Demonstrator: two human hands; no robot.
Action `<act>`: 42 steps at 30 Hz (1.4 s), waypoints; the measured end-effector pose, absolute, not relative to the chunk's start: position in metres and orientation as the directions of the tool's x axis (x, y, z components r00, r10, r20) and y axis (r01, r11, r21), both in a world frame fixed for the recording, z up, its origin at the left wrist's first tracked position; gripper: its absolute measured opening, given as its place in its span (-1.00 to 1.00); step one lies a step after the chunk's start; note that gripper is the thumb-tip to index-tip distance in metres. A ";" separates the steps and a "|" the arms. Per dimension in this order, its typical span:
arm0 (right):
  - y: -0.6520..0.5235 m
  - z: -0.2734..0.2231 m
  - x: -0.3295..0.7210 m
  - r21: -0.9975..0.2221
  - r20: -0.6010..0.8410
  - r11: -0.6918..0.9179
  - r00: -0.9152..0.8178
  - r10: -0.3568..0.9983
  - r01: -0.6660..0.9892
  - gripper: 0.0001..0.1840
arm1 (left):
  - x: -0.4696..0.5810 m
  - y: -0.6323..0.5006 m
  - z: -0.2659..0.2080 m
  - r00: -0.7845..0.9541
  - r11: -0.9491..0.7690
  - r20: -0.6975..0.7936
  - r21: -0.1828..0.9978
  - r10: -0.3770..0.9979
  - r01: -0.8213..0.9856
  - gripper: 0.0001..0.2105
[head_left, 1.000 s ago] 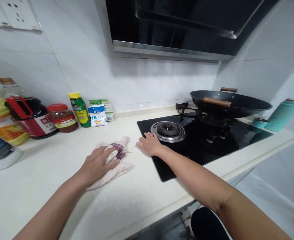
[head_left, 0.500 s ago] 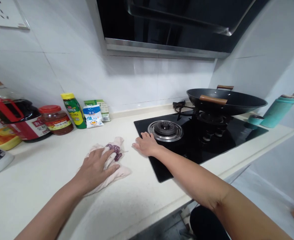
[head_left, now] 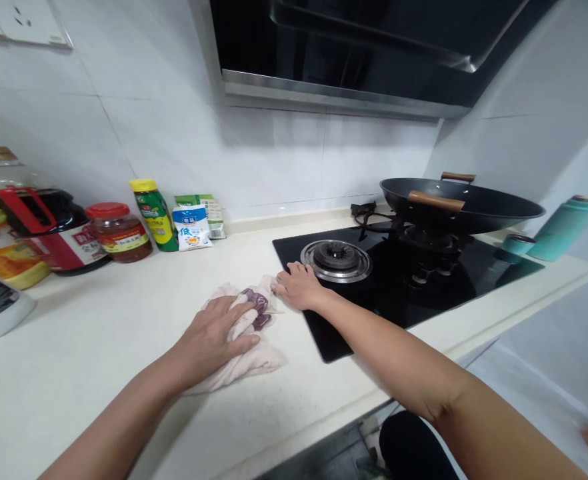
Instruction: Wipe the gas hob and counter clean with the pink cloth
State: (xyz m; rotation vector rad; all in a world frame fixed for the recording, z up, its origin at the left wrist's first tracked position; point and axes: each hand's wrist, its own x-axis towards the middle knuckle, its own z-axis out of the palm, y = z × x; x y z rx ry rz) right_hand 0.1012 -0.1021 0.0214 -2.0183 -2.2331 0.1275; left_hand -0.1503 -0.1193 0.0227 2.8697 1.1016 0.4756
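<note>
Left hand clutches a bunched cloth against the tabletop, likely so it won't slip. Loose and empty, the right hand rests on the stove beside it, maybe for balance. The left hand hides some cloth; whether it touches the right hand, I can't tell.

The cloth is very pale pink, with dark purple patches that have light marks on them. It lies on the white table, to the left of the flat, shiny black stove. The cloth is bunched up in the middle, with lots of folds, and its loose edges spread out around. The left hand is on top and hides part of it. Its far corner is right by the right hand, but I can't tell if they touch.
</note>
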 end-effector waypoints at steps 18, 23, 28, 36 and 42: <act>-0.103 0.021 0.102 -0.186 0.017 0.098 -0.096 0.995 0.978 -0.33 | -0.177 -0.088 0.030 0.455 -0.474 0.147 0.149 0.878 0.868 -0.41; -0.103 0.023 0.102 -0.203 0.004 0.097 -0.099 0.995 0.974 -0.30 | -0.183 -0.082 0.027 0.373 -0.391 0.152 0.118 0.915 0.913 -0.38; -0.101 0.022 0.102 -0.224 0.002 0.094 -0.096 0.995 0.970 -0.29 | -0.179 -0.087 0.022 0.402 -0.420 0.197 0.057 0.894 0.906 -0.33; -0.100 0.019 0.101 -0.218 0.025 0.093 -0.090 0.996 0.972 -0.29 | -0.166 -0.101 0.022 0.495 -0.523 0.239 0.067 0.835 0.850 -0.29; -0.101 0.020 0.100 -0.191 0.035 0.100 -0.095 0.995 0.977 -0.28 | -0.150 -0.123 0.025 0.623 -0.638 0.155 0.086 0.767 0.765 -0.21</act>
